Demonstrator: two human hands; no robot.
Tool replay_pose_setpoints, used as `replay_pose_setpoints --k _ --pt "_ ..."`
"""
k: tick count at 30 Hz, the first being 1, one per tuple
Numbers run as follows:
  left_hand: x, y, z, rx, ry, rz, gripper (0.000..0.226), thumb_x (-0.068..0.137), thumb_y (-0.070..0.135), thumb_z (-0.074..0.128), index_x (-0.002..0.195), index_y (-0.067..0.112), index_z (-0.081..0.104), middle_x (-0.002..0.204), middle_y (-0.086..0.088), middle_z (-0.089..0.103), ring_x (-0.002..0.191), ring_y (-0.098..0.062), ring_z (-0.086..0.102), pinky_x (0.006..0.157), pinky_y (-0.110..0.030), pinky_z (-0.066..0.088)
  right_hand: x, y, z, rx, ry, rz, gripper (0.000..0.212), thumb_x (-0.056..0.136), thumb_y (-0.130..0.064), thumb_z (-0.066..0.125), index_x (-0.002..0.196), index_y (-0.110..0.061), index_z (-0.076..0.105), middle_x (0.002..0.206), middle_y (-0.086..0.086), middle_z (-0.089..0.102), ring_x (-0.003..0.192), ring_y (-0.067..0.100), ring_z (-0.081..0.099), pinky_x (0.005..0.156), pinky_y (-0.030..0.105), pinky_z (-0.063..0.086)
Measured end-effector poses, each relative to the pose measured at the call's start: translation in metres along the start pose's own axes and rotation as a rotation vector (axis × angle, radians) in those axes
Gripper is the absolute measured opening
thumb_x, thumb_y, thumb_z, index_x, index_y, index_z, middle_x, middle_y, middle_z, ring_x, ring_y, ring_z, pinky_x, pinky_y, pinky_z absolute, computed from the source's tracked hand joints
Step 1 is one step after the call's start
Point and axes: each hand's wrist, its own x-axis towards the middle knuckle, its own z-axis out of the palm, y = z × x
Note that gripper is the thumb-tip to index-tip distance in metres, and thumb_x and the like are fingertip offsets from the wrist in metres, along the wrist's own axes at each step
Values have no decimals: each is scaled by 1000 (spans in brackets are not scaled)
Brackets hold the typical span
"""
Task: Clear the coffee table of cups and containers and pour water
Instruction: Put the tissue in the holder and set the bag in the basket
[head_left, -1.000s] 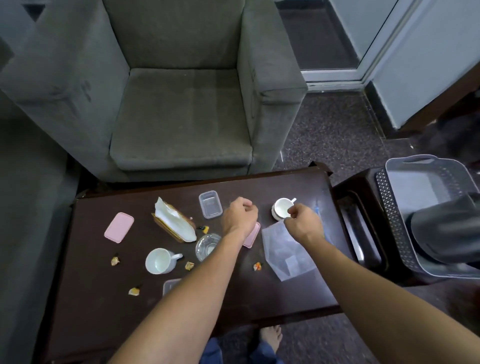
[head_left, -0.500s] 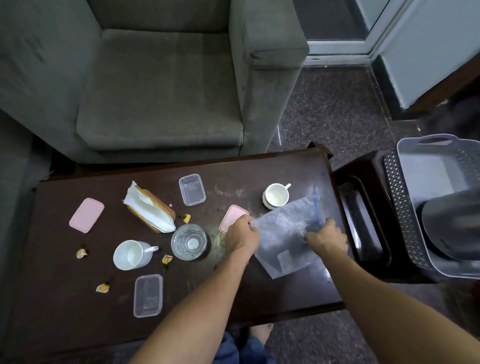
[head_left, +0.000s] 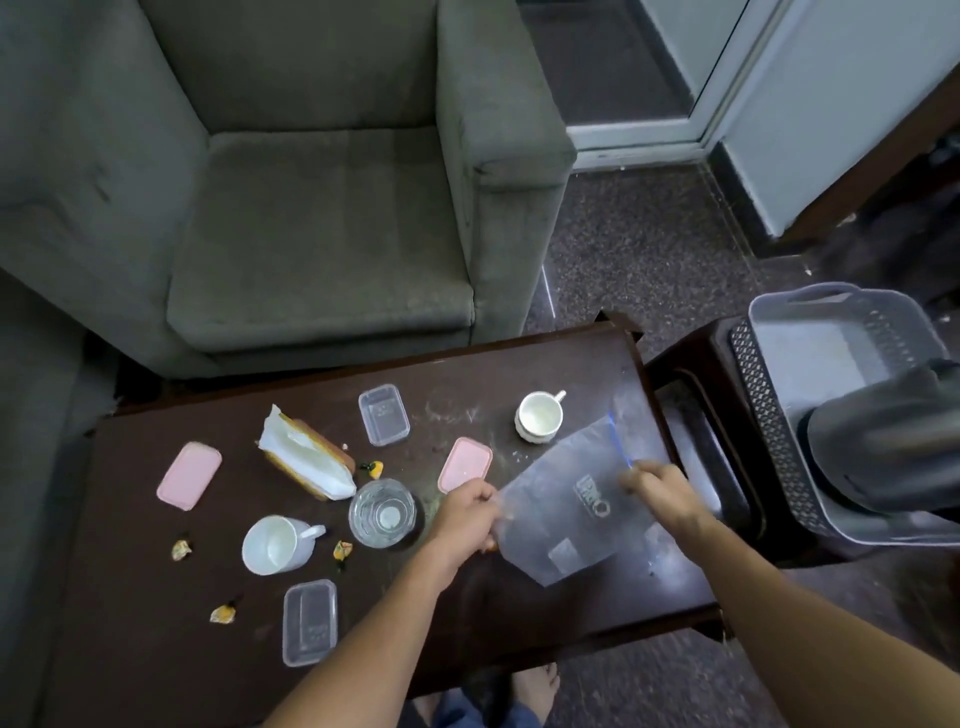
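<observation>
A clear zip bag (head_left: 571, 512) with a blue seal is held over the right part of the dark coffee table (head_left: 467, 613). My left hand (head_left: 465, 517) grips its left edge and my right hand (head_left: 660, 491) grips its right edge. A white cup (head_left: 539, 417) stands behind the bag. A second white cup (head_left: 278, 544) lies on its side at the left. Beside it is a glass (head_left: 383, 513). Two clear containers (head_left: 383, 414) (head_left: 309, 621) and two pink lids (head_left: 465, 464) (head_left: 189, 474) lie on the table.
A tissue holder (head_left: 306, 460) and small orange scraps (head_left: 223, 614) lie on the table. A grey armchair (head_left: 291, 208) stands behind it. At the right, a grey basket (head_left: 831, 332) holding a dark kettle (head_left: 893, 441) rests on a dark stool (head_left: 691, 415).
Both hands left the far cup area, took hold of the clear bag and lifted it off the table. The view has shifted closer and to the left.
</observation>
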Motion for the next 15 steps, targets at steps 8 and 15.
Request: replay_pose_setpoints --k 8,15 --pt "-82 61 -55 46 -60 102 23 83 0 60 86 22 64 85 2 70 69 -7 64 58 -19 48 -65 -119 -54 -123 -112 -418 37 77 10 76 80 -17 51 58 -8 55 58 14 50 62 33 43" --pt "-181 218 -112 51 201 713 31 94 18 77 120 29 66 108 8 74 102 -7 69 99 -27 55 -167 -286 -94 -674 -24 -935 28 82 -24 77 109 -27 71 84 -4 73 76 17 65 74 32 50"
